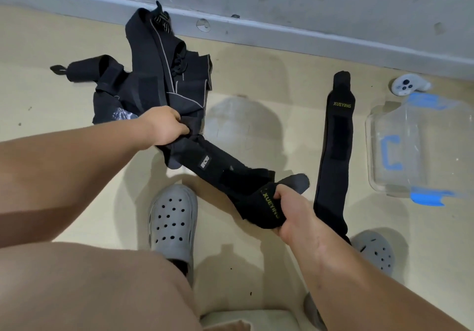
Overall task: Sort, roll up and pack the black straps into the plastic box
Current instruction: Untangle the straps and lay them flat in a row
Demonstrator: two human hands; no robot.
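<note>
A black strap (220, 166) with yellow lettering stretches between my two hands above the floor. My left hand (164, 128) grips its upper end, right at the edge of a tangled pile of black straps (148, 79). My right hand (289, 210) grips the lower end, fingers curled round the lettered part. Another black strap (336, 151) lies flat and straight on the floor to the right. The clear plastic box (384, 176) with blue clips and a blue letter C sits at the far right.
A clear lid (241, 123) lies on the floor behind the held strap. A white controller (407, 84) rests near the wall above the box. My grey clogs (171, 218) stand on the beige floor; the grey wall base runs along the top.
</note>
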